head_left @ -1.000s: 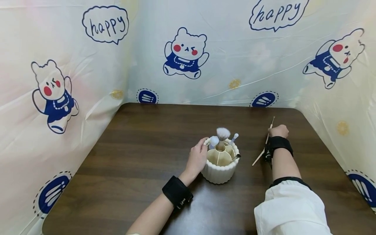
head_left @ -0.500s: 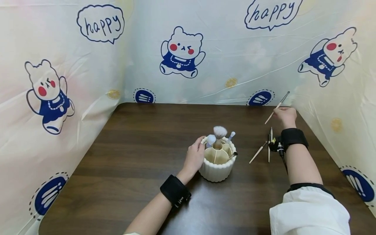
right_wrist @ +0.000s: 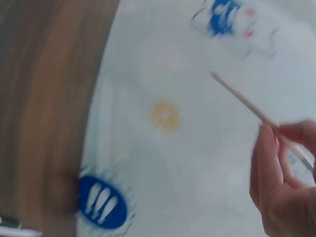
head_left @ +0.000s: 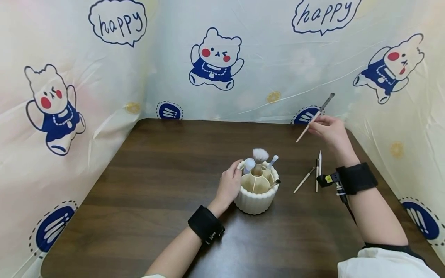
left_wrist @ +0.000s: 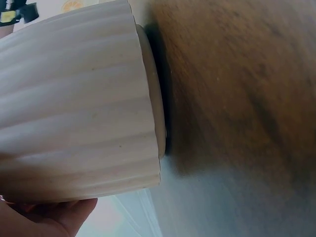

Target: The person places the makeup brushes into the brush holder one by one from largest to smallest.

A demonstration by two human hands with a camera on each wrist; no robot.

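Observation:
A cream fluted brush holder (head_left: 255, 203) with inner compartments stands upright on the table. My left hand (head_left: 228, 187) grips its left side near the rim; in the left wrist view its ribbed wall (left_wrist: 79, 108) fills much of the picture, fingers (left_wrist: 74, 215) at its edge. Inside stand a fluffy makeup brush (head_left: 260, 155), light purple-tipped brushes (head_left: 249, 165) and a dark-tipped one (head_left: 277, 182). My right hand (head_left: 332, 133), raised over the far right of the table, pinches a thin makeup brush (head_left: 326, 102) between thumb and fingers, its bristle end pointing up and away.
Several thin brushes (head_left: 304, 180) lie on the dark wooden table (head_left: 167, 162), right of the holder and below my right wrist. A printed sheet (head_left: 146, 69) with bears hangs around the back and sides of the table. Black straps with cameras circle both wrists.
My right hand has picked up a thin brush from the table's right side, lifted it and moved it slightly back leftward. Several other brushes have come into view. The left hand stays on the holder.

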